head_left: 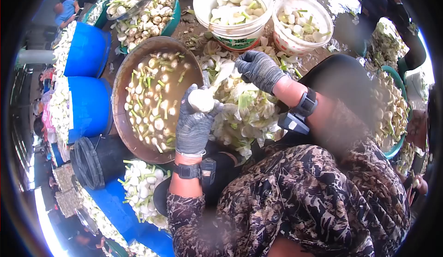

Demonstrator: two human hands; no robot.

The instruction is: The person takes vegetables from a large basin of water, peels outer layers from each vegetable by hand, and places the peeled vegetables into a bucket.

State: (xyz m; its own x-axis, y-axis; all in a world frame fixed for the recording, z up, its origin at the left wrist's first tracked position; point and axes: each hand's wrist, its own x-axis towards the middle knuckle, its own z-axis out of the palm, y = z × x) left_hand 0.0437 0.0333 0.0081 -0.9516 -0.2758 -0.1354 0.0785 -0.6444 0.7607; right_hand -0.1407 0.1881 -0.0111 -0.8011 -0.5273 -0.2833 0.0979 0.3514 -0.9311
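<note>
My left hand (193, 125), in a grey glove, holds a white bulb (201, 100) between thumb and fingers at the right rim of a brown basin. Murky water with many bulbs and short green stems fills the basin (119, 107). My right hand (259, 70), also gloved, is up and to the right of the bulb, its fingers curled together over a heap of pale peeled leaves (247, 104). A pale strip of leaf shows between the hands; whether the right fingers grip it is unclear.
Two white buckets (230, 30) (302, 48) of peeled bulbs stand beyond the leaves. Blue tubs (87, 107) and a black bucket (94, 162) are at left. More bulbs (143, 187) lie near my left forearm. A green-rimmed basket (400, 148) is at right; other people are at the edges.
</note>
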